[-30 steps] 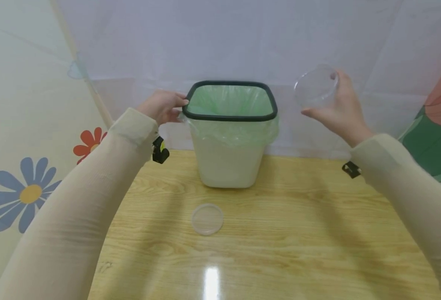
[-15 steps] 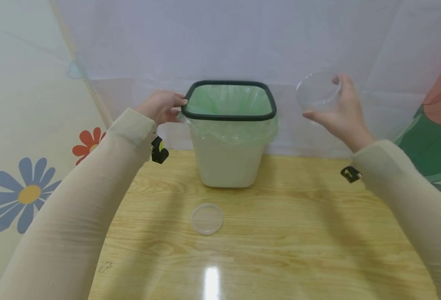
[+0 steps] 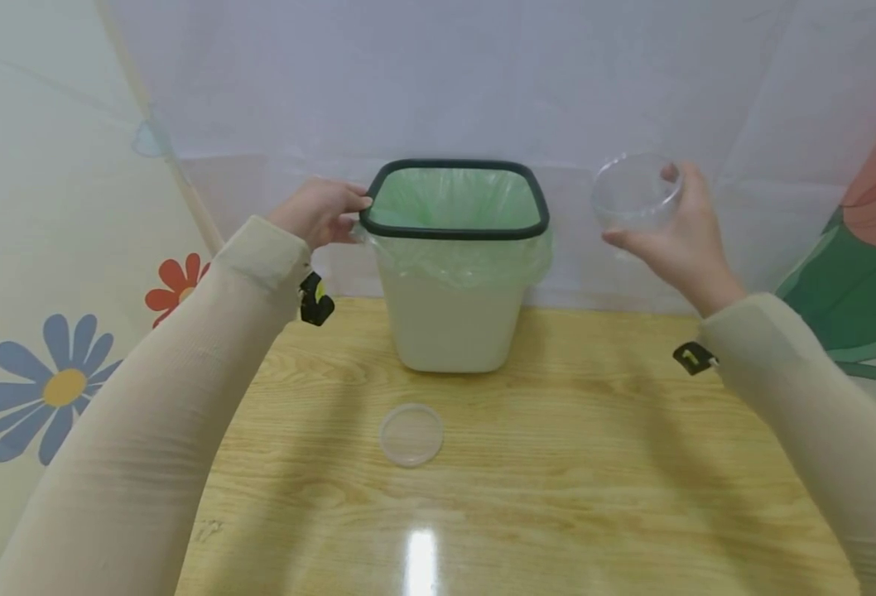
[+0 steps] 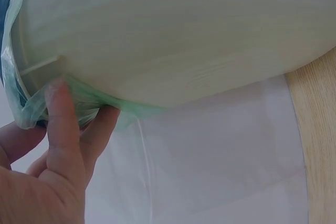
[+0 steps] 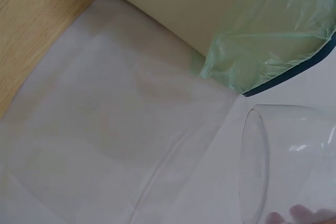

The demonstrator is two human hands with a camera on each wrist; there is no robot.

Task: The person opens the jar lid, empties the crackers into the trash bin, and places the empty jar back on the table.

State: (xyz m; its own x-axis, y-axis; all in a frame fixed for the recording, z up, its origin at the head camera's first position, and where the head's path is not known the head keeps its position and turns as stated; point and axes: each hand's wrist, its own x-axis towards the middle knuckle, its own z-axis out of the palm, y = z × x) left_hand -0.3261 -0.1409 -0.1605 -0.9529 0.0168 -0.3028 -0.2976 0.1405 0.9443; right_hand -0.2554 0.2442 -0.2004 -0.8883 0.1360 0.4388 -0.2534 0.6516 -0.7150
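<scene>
At the bin's left side, my left hand pinches the black rim of a whitish trash bin. The left wrist view shows its fingers against the green bag folded over that rim. Off to the right of the bin, my right hand holds a clear round plastic container in the air, thumb and fingers spread around its side. In the right wrist view the container looks see-through, and only some fingertips show. A clear round lid lies flat on the table before the bin.
The bin stands on a wood-grain table, close to a pale cloth backdrop behind it. On the left hangs a panel with printed flowers. Another printed plant shows at the right.
My right hand has lowered slightly and shifted a little to the right, and the container has tipped so its orientation differs. The left hand, bin and lid stay about where they were.
</scene>
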